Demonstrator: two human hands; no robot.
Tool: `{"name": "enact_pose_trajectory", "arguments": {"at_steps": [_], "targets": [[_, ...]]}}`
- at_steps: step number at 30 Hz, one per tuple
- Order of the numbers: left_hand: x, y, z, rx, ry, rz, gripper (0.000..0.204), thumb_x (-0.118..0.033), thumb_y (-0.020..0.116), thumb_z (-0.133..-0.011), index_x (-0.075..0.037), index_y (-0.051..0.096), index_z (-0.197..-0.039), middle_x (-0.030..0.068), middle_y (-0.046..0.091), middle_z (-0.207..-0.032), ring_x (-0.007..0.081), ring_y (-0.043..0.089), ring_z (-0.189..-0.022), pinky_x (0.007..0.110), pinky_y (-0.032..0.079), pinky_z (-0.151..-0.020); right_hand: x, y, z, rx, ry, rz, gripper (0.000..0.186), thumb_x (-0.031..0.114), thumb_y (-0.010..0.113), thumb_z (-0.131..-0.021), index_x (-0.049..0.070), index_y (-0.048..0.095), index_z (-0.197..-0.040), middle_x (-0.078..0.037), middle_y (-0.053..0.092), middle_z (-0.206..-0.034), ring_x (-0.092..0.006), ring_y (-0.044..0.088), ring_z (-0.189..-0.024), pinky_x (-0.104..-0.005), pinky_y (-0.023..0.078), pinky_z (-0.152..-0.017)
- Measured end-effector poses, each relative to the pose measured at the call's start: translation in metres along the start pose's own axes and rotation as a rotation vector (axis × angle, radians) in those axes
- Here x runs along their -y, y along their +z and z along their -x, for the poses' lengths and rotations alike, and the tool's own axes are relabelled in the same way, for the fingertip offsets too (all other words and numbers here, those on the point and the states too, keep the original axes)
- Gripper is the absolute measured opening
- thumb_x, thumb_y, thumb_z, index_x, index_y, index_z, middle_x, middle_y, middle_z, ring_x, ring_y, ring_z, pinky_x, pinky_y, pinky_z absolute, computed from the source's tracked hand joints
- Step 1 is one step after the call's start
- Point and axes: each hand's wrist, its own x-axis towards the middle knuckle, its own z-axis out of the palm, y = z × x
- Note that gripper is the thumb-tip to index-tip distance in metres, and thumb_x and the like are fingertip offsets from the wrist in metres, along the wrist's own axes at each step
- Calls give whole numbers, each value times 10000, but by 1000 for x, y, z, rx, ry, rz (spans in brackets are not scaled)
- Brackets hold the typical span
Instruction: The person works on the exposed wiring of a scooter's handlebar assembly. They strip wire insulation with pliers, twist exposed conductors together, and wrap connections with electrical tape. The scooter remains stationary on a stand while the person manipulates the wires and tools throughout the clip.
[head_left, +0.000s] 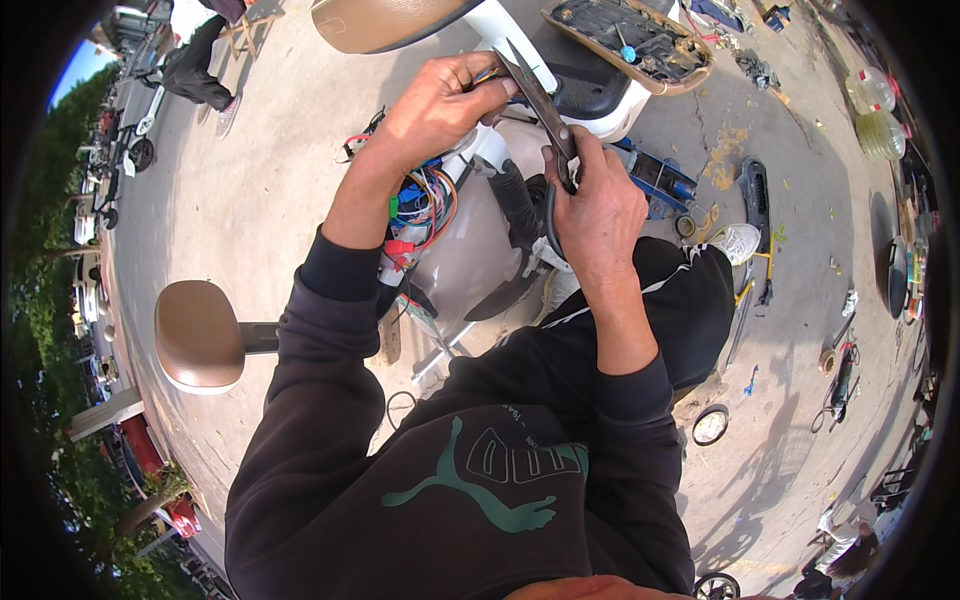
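My left hand (428, 112) is closed in a pinch on some thin coloured wires (486, 73), whose ends show by the fingertips. Its thumb and fingers lie right beside the blades. With my right hand (600, 212) I grip a pair of dark metal scissors (537, 92), their blades pointing up and slightly parted next to the wires. Below both hands is the opened front of a light-coloured electric scooter (455, 262). A tangle of coloured wires (432, 208) with green and red connectors spills out under my left wrist. A black handlebar grip (514, 205) sits between my hands.
A brown padded seat (198, 335) juts out at left, another (385, 22) at the top. An upturned seat base (635, 42) lies at upper right. Blue floor jack (655, 178), tape roll (685, 226) and round tin (711, 425) are on the ground. A person (200, 65) is at upper left.
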Motion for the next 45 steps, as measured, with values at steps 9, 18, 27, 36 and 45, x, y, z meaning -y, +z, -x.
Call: {"name": "enact_pose_trajectory", "arguments": {"at_steps": [9, 18, 27, 36, 45], "targets": [[-11, 5, 6, -61, 65, 42, 140, -179, 670, -985, -40, 668, -993, -24, 572, -727, 47, 474, -645, 235, 355, -591, -1, 5, 4, -9, 6, -40, 362, 269, 781, -889, 85, 675, -1181, -137, 696, -850, -353, 698, -701, -450, 541, -616], [-11, 0, 7, -19, 20, 111, 131, -135, 677, -975, -14, 697, -1018, -15, 596, -734, 56, 504, -665, 240, 391, -614, -6, 5, 3, 1, -10, 11, 386, 278, 799, -856, 117, 670, -1183, -117, 668, -852, -358, 694, -725, -463, 541, -616], [-4, -4, 9, 4, -35, 165, 154, -167, 651, -988, -42, 712, -1055, -76, 516, -724, -1, 388, -595, 188, 268, -522, -7, 1, 0, -25, -77, 62, 350, 275, 793, -891, 114, 691, -1185, -112, 683, -849, -323, 691, -701, -421, 532, -611], [-10, -10, 14, 25, -105, 280, 146, -196, 723, -948, -51, 707, -934, -74, 512, -686, 17, 409, -588, 199, 308, -528, 5, 4, 7, 138, 98, -352, 339, 258, 791, -882, 65, 688, -1141, -142, 680, -775, -308, 660, -658, -404, 521, -623], [-12, -3, 9, -7, -99, 261, 179, -211, 685, -978, -36, 688, -1015, -84, 452, -640, 8, 326, -511, 194, 243, -480, -1, 19, 12, 261, 229, -793, 332, 307, 738, -954, 12, 706, -1105, -89, 654, -696, -135, 564, -607, -302, 487, -620]]}}
